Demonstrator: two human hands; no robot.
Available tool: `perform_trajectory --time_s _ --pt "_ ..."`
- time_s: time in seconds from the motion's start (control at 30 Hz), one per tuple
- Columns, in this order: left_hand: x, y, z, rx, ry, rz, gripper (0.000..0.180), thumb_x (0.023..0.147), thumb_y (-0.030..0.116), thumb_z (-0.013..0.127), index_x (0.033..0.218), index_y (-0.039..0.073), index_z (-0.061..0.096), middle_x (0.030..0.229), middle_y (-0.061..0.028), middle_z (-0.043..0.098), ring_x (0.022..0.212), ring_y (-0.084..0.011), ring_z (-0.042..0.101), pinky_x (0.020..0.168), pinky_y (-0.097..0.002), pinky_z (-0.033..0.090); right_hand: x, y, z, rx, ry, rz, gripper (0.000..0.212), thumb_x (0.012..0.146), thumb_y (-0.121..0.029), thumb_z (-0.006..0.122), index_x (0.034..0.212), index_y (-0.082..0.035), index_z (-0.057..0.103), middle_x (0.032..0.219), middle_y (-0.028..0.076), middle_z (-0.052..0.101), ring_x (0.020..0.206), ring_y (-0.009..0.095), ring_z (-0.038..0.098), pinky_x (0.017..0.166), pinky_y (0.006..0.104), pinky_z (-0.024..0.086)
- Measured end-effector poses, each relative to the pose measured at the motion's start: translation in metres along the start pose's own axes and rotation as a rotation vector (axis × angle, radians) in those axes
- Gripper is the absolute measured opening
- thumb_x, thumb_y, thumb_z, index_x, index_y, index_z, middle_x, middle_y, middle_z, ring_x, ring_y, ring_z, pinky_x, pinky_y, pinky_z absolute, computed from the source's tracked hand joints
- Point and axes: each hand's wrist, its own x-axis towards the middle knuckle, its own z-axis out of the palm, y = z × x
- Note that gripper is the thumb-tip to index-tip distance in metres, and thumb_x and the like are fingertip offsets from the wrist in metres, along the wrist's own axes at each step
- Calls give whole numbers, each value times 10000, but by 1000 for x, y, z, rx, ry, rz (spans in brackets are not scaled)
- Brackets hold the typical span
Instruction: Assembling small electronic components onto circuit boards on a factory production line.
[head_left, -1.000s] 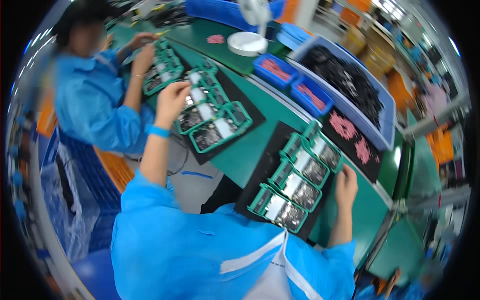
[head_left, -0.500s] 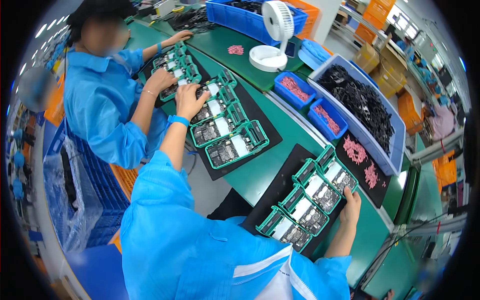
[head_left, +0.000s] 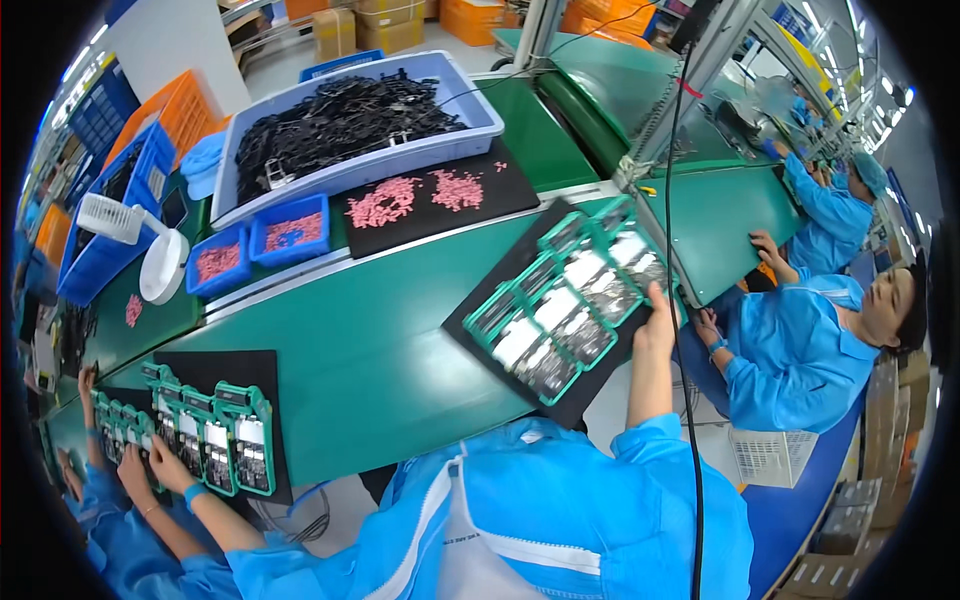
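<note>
My left hand, with a blue wristband, reaches to the near edge of the left group of green frames holding circuit boards, on a black mat. Its fingers are stretched out and rest at the frames; the tips are partly hidden. Close by on its left, a co-worker's hand touches the same row. My right hand grips the right end of another group of green-framed circuit boards, thumb on top. Beneath these boards, a second black mat lies slanted, partly beyond the bench's near edge.
Across the green bench stand a large grey-blue bin of black parts and two small blue bins with pink pieces. Pink piles lie on another mat. A white fan stands left. A black cable hangs before my right arm.
My view has swung to the right. The right-hand boards and mat have shifted right along the bench with my right hand on them. My left hand stays at the left group.
</note>
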Motion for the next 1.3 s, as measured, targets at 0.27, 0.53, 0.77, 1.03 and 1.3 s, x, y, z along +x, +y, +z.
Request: perform_trajectory --time_s 0.27,0.53,0.77,1.03,1.3 --pt "-73 89 -59 234 120 -251 613 810 581 561 1051 31 685 1080 -174 661 990 -356 620 879 -427 469 196 -104 -57 -456 546 -144 363 729 -296 796 624 -3 609 644 63 576 570 176 461 539 359 403" --pt "-128 138 -49 46 389 -170 390 744 428 704 822 47 735 802 -139 702 757 -272 678 717 -380 514 217 -133 -10 -1616 541 -534 697 739 -604 600 879 76 668 985 268 638 926 387 613 759 511 509" --pt "-131 158 -42 -35 420 -89 318 728 332 716 750 15 716 735 -159 678 709 -313 661 689 -392 514 -26 -27 125 -636 -1004 -604 337 875 -53 579 1204 -4 528 1016 143 605 990 217 565 820 315 462" --pt "-134 147 -32 59 466 -130 262 703 301 728 782 52 714 860 -145 672 899 -325 604 855 -437 449 -146 -44 239 -7 -817 -439 637 961 -65 466 1425 43 43 1463 214 289 1288 310 406 976 417 428" --pt "-133 156 -35 101 459 -67 287 709 315 730 802 44 722 830 -160 683 832 -328 639 784 -428 498 -167 15 212 48 -1093 872 259 912 -131 543 1132 4 567 1116 142 610 1042 235 578 927 366 472"
